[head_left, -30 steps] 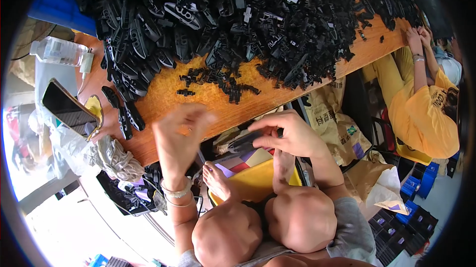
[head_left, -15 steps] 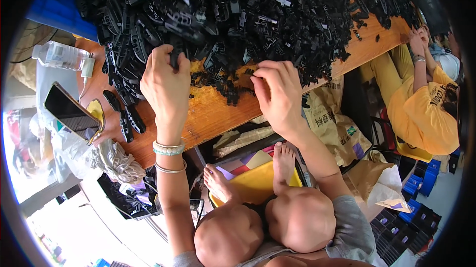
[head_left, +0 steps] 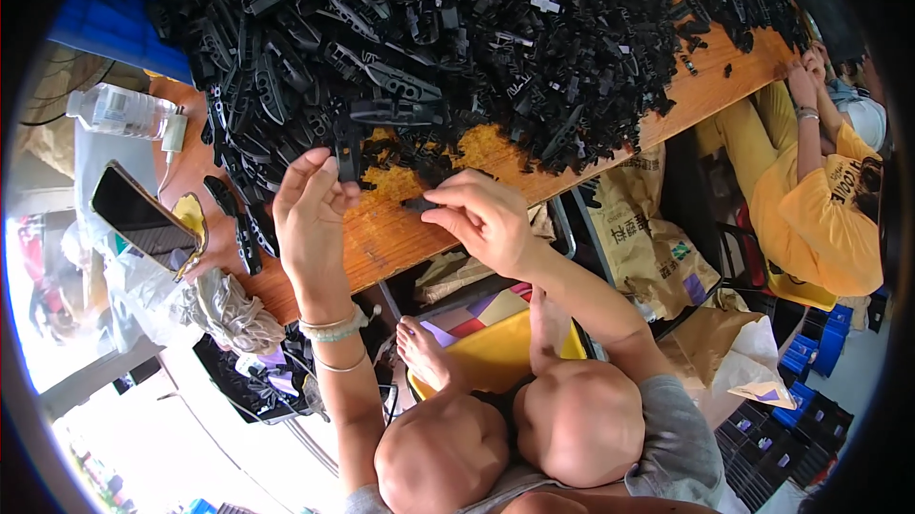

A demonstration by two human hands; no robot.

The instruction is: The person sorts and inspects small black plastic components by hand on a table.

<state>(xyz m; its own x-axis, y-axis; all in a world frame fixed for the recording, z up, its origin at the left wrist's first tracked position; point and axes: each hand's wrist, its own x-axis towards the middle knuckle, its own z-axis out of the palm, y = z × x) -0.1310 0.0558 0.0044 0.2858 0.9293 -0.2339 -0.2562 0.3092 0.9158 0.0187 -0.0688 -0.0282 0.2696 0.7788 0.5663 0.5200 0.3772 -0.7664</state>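
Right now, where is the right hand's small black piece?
In the head view, the small black piece is left of centre, in the fingers of the right hand, over the wooden table, this side of the black heap.

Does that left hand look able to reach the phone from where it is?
Probably yes: only a few low black pieces lie between the left hand and the phone. The hand seems to be holding a long black part, though, which might need putting down first.
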